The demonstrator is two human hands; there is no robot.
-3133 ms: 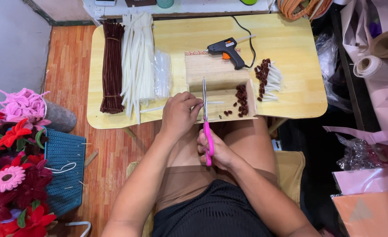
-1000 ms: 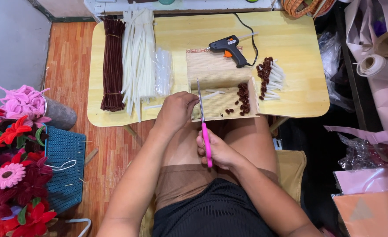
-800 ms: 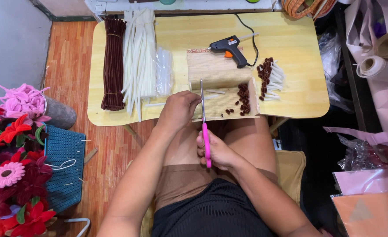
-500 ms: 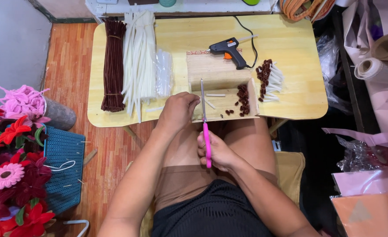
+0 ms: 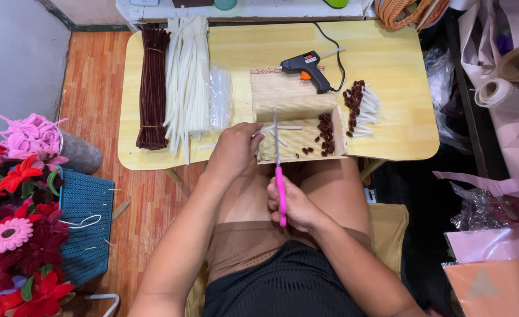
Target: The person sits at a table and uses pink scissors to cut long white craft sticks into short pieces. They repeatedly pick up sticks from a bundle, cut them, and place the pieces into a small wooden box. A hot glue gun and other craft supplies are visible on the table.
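Note:
My right hand (image 5: 294, 205) grips pink-handled scissors (image 5: 278, 170) over my lap, blades pointing away onto a woven bamboo mat (image 5: 289, 100) on the yellow table (image 5: 383, 147). At the mat's near edge my left hand (image 5: 234, 148) pinches a short white pipe-cleaner piece (image 5: 283, 127) that lies across the scissor blades. Small brown cut bits (image 5: 325, 135) lie on the mat to the right, and beyond its raised edge sits a pile of white sticks with brown tips (image 5: 360, 108).
A black glue gun (image 5: 306, 64) with cord lies at the mat's far end. Bundles of brown (image 5: 152, 88), white (image 5: 186, 76) and clear (image 5: 219, 97) stems line the table's left. Pipe-cleaner flowers (image 5: 12, 235) and a blue basket (image 5: 86, 229) stand on the floor left; paper rolls (image 5: 506, 82) right.
My left hand has shifted slightly left along the mat's edge and a white piece now lies across the blades. The scissors stay almost still in my right hand.

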